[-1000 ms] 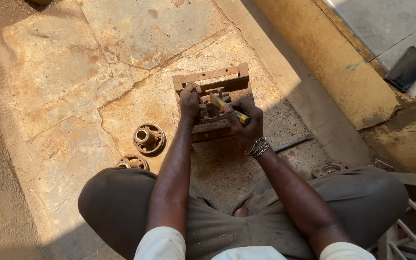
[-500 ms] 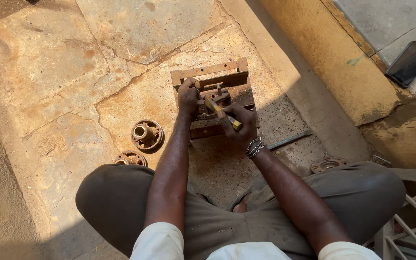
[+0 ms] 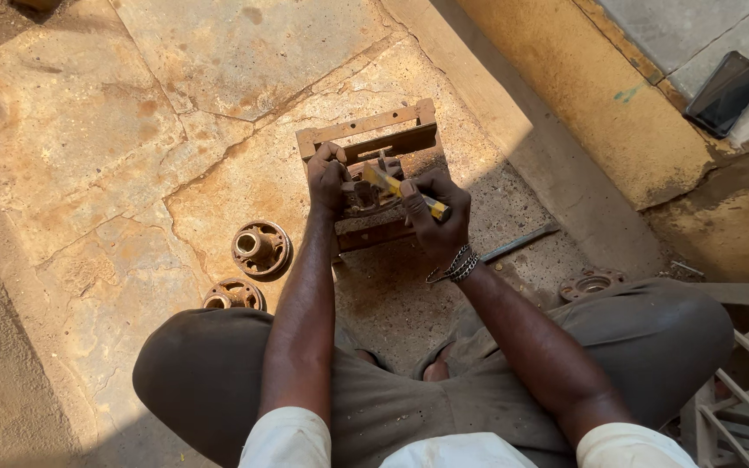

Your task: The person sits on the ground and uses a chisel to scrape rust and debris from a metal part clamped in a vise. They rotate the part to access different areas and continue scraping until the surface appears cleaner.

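Since the earlier frame the view has shifted a little, while both hands remain on the same rusty assembly and the yellow tool has barely changed its angle.

The cracked, sandy-brown stone floor (image 3: 132, 113) carries everything, with a raised yellow-painted ledge (image 3: 582, 104) running along its far right edge. On that ledge, toward the far right corner, lies a flat black phone (image 3: 726, 92). The person sits on the floor with grey-trousered knees spread wide.

Between the knees, near the middle of the floor, sits a rusty brown rectangular metal frame (image 3: 366, 130) with a small mechanism inside it. The left hand (image 3: 327, 178) is clamped over the frame's left side, steadying it. The right hand (image 3: 439, 217), with a metal chain bracelet at the wrist, is closed around a yellow-handled tool (image 3: 396, 186) whose tip points into the mechanism.

Left of the frame lie two rusty round flanged hubs (image 3: 260, 249), one nearer the left knee (image 3: 232, 295); a third round flange (image 3: 591, 283) rests by the right knee. A thin grey metal bar (image 3: 520, 243) lies just right of the right wrist.

The likely risk is the tool slipping off the corroded part and striking the left fingers, which sit very close to its tip.
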